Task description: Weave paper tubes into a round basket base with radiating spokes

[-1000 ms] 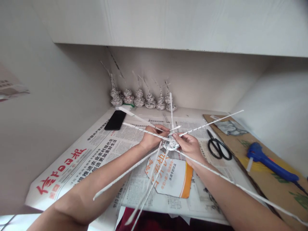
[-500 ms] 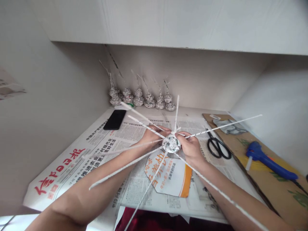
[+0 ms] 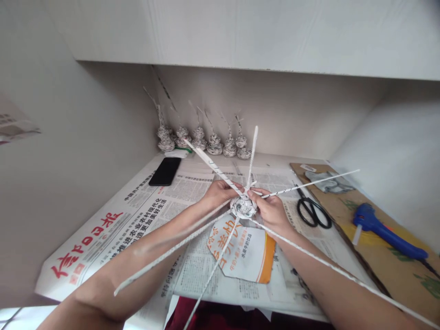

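Note:
Above the newspaper-covered table both my hands hold a small round woven disc point(image 3: 243, 207) of rolled newspaper. Several long thin paper rods point(image 3: 311, 183) stick out from it like spokes. My left hand point(image 3: 218, 192) grips its left edge, fingers closed around a rod that points up and away point(image 3: 209, 163). My right hand point(image 3: 271, 208) pinches the disc's right edge from above. One spoke runs down over my right forearm, others cross my left forearm.
Newspaper sheets point(image 3: 103, 229) cover the table. A black phone point(image 3: 165, 171) lies at the back left, and several small woven paper figures point(image 3: 206, 140) line the back wall. Black scissors point(image 3: 311, 208) and a blue glue gun point(image 3: 385, 231) lie on cardboard point(image 3: 395, 261) at right.
The disc has been turned in my hands: the spokes have swung round, the upper left rod now steeper, the lower left ones dropped lower. My hands stay at the disc.

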Available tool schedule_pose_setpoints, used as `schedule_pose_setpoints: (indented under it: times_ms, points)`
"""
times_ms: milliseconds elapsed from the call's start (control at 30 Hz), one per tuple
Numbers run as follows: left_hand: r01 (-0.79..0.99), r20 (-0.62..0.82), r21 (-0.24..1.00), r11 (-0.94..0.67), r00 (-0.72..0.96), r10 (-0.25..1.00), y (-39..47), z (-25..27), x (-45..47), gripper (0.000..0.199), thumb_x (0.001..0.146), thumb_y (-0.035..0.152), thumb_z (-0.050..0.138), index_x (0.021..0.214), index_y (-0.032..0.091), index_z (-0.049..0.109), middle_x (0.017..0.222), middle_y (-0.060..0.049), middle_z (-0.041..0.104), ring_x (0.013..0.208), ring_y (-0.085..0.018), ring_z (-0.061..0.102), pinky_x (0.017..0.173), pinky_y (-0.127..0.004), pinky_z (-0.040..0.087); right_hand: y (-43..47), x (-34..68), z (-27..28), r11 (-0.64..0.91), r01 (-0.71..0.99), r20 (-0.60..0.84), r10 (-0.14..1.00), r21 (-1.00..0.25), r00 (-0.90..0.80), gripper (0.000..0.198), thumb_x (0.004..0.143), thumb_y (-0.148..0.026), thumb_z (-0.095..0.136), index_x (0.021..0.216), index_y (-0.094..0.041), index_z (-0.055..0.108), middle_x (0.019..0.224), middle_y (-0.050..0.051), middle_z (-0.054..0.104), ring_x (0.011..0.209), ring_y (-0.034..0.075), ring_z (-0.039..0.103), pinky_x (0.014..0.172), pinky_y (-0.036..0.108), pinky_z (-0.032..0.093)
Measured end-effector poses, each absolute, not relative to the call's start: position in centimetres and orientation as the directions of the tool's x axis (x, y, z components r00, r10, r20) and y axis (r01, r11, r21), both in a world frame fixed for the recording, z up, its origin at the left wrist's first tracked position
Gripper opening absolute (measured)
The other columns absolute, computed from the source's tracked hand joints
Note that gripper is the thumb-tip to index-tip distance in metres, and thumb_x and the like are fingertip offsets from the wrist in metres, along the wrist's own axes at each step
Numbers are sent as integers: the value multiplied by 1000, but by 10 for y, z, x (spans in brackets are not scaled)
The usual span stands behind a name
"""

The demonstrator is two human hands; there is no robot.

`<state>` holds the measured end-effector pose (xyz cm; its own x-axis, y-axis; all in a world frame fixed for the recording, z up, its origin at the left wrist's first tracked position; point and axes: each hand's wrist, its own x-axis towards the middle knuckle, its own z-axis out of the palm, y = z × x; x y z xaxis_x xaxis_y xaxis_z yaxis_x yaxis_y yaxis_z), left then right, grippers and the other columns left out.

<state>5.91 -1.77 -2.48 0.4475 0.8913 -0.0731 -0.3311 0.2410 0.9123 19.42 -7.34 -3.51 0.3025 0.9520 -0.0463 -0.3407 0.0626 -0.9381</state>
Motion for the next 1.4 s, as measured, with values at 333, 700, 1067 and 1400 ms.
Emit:
schedule_pose_setpoints:
  times_ms: [333, 700, 1067, 1400]
  points:
    - [-185, -64, 968, 167, 465, 883, -18, -19, 55, 24, 57, 27, 78, 72, 10, 70, 60, -4, 65, 49, -11, 54, 49, -23, 40, -76, 195, -34, 115, -275, 31, 955, -954, 294, 46, 54, -37, 85, 93, -18, 69, 66, 0, 69, 59, 17, 63, 62, 31, 50]
    - [-212, -26, 966, 150, 495, 869, -21, -9, 52, 14, 57, 20, 74, 63, 12, 64, 55, 0, 59, 52, -10, 52, 51, -22, 39, -77, 196, -31, 96, -320, 28, 978, -943, 208, 57, 56, -32, 85, 107, -22, 64, 74, -1, 70, 64, 17, 63, 63, 30, 50]
    - [-126, -57, 980, 155, 564, 824, -19, -16, 52, 17, 60, 25, 74, 68, 12, 67, 58, -1, 60, 53, -10, 52, 54, -23, 39, -76, 198, -30, 33, -326, -41, 975, -945, 218, 34, 50, -32, 87, 68, -18, 62, 56, -3, 63, 50, 12, 54, 51, 26, 42]
    - [0, -153, 982, 188, 579, 801, -15, -13, 47, 32, 58, 34, 80, 76, 10, 70, 59, -4, 61, 48, -11, 51, 48, -24, 39, -76, 200, -38, 125, -168, 73, 956, -978, 282, 31, 61, -39, 80, 69, -20, 57, 56, -4, 60, 51, 11, 50, 52, 25, 38]
